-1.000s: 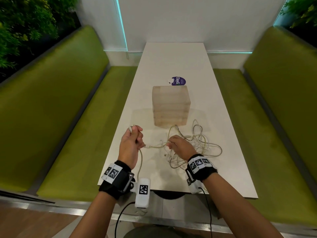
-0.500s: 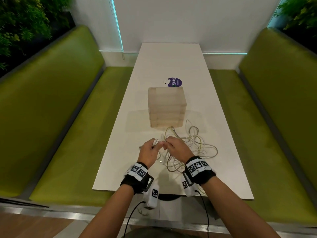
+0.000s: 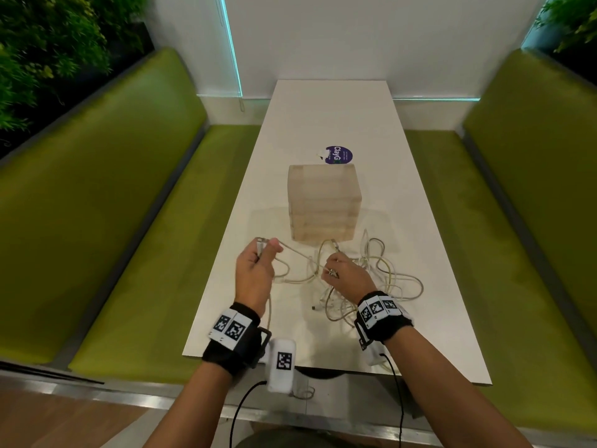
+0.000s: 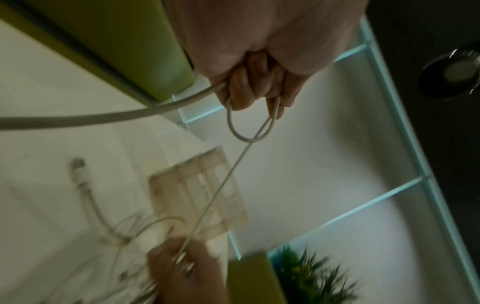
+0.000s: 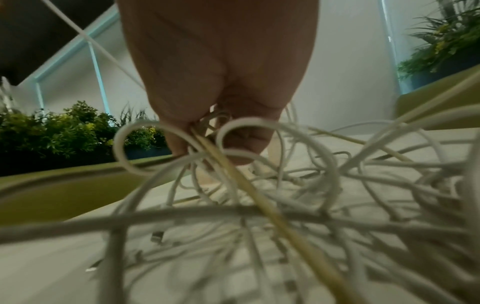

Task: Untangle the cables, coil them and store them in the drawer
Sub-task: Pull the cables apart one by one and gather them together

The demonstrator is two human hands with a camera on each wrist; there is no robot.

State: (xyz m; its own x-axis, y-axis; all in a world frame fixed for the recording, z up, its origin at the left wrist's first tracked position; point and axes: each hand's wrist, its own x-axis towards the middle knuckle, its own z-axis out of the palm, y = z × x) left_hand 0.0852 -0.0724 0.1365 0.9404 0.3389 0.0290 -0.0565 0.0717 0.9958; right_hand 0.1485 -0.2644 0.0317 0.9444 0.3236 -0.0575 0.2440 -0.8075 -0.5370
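Head view shows the left hand (image 3: 255,270) closed round a small loop of one cable (image 3: 292,253), raised just above the surface (image 3: 323,118) on the near left. From it a strand runs taut to the right hand (image 3: 347,274), whose fingers are curled into the tangle (image 3: 381,279) lying on the surface, just near of the drawer box (image 3: 324,205).

The left wrist view shows the loop (image 4: 249,125) pinched under the fingers with a second, thicker run leaving the fist to the left. The right wrist view shows several strands bunched under the right hand's grip, though which one is the taut strand I cannot tell.

The risks, as I judge them:
- Pulling left while the right hand clamps several strands would likely cinch a knot tighter.
- A hard tug could drag the whole tangle along, or knock the light-looking box.
- A plug (image 3: 315,308) lying loose near the near edge could catch in a loop.
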